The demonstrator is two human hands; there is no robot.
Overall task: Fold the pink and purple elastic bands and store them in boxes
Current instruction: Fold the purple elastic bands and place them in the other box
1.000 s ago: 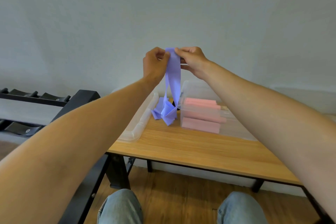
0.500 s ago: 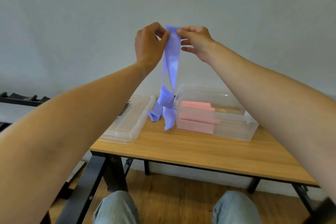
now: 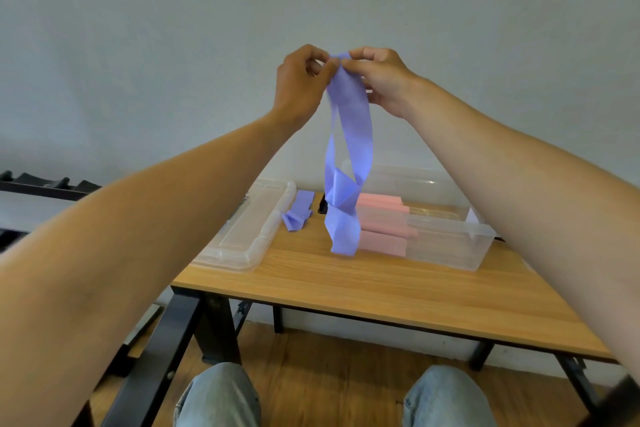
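Two knees in blue jeans point(image 3: 221, 399) are showing at the bottom, closest of all. Past them, a wooden table point(image 3: 381, 291) is standing on black legs. Two bare arms are reaching up over it.

The left hand point(image 3: 299, 87) and the right hand point(image 3: 381, 80) are meeting up high, in front of the wall. The fingers point(image 3: 320, 57) of both hands are curling in and pinching the top of a purple band point(image 3: 353, 135). The band is hanging straight down from the hands. It is twisting and bunching near the bottom, and its loose end is dangling just in front of the clear box point(image 3: 450, 246), close to the table.

The clear box is sitting on the table on the right. Pink bands point(image 3: 381, 225), folded flat, are lying stacked inside it at its left end. To the left, a clear lid point(image 3: 249, 236) is lying flat on the table. Between the lid and the box, another purple band point(image 3: 299, 210) is lying crumpled on the table.
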